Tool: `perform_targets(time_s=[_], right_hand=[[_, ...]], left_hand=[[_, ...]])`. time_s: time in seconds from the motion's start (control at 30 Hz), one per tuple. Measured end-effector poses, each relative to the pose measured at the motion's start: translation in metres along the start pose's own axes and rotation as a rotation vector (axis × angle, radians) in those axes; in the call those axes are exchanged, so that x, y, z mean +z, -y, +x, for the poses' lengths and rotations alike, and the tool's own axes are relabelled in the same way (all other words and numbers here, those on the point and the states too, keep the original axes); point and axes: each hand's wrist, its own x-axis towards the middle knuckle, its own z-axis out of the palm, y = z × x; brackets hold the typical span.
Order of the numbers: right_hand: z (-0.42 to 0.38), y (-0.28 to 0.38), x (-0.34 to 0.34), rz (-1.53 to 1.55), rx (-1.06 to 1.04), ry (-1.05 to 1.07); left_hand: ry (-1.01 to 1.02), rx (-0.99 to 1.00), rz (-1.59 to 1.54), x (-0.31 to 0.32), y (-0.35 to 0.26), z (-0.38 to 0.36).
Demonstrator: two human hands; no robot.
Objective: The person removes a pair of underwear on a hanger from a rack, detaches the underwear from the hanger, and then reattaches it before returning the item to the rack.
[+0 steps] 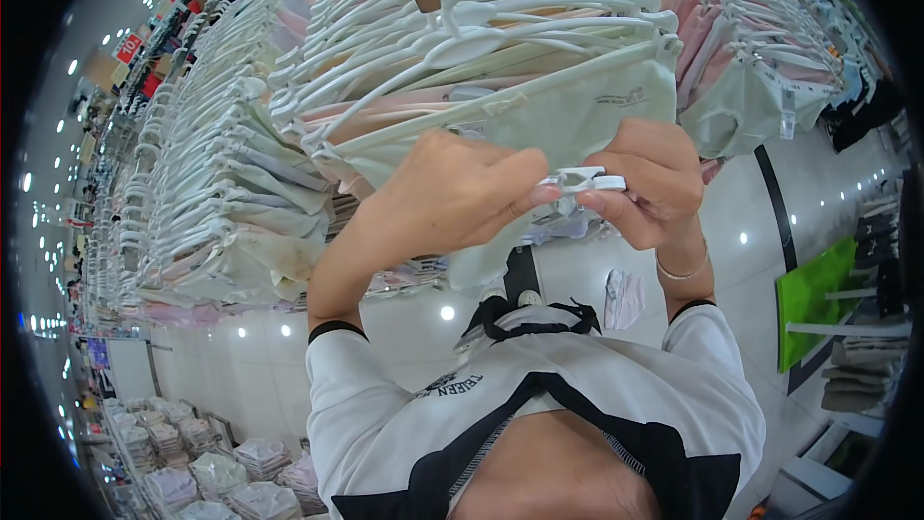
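Both hands meet in front of a pale green garment (pixel 616 87) that hangs on a white hanger (pixel 464 46). Between them is a small white plastic clip (pixel 582 179). My left hand (pixel 467 191) pinches its left end between thumb and fingers. On its right end, the thumb and curled fingers of my right hand (pixel 647 183) are closed. The palms face inward, so what else the fingers hold, if anything, is hidden.
Rows of hangers with pale garments (pixel 236 164) fill the left, and pink ones (pixel 712 29) the right. Folded packs (pixel 265 457) lie at lower left. A green panel (pixel 813 303) stands at right. A small pale item (pixel 624 299) lies on the floor.
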Motion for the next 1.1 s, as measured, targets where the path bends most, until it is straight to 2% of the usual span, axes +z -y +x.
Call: perform_targets(time_s=[0.2, 0.4, 0.5, 0.6, 0.67, 0.77, 0.9, 1.0, 1.07, 1.1], right_hand=[[0.001, -0.002, 0.000, 0.035, -0.007, 0.042], [0.002, -0.005, 0.001, 0.056, 0.002, 0.049], [0.003, -0.005, 0.008, 0.042, -0.024, 0.032], [0.003, -0.005, 0.012, 0.035, -0.023, 0.038], [0.000, -0.003, 0.017, 0.032, 0.000, 0.067], [-0.002, -0.001, 0.024, 0.124, 0.109, 0.013], [-0.001, 0.003, 0.015, 0.295, 0.319, 0.139], [-0.004, 0.004, 0.014, 0.378, 0.416, 0.183], [-0.007, 0.004, 0.013, 0.341, 0.482, 0.215], [-0.008, 0.008, 0.013, 0.265, 0.473, 0.136]], left_hand=[[-0.048, 0.044, 0.029, 0.002, 0.003, 0.003], [0.001, -0.039, 0.029, -0.002, -0.003, 0.006], [-0.101, -0.008, 0.076, 0.001, -0.001, 0.008], [-0.130, -0.020, 0.052, 0.002, -0.002, 0.010], [-0.079, -0.046, 0.026, 0.003, -0.003, 0.009], [-0.058, -0.042, -0.049, 0.003, 0.001, 0.006], [0.079, 0.011, -0.239, -0.001, 0.010, 0.004], [0.152, -0.072, -0.288, 0.002, 0.009, 0.001], [0.080, -0.059, -0.179, 0.009, 0.012, -0.004], [0.045, -0.053, -0.125, 0.011, 0.012, -0.005]])
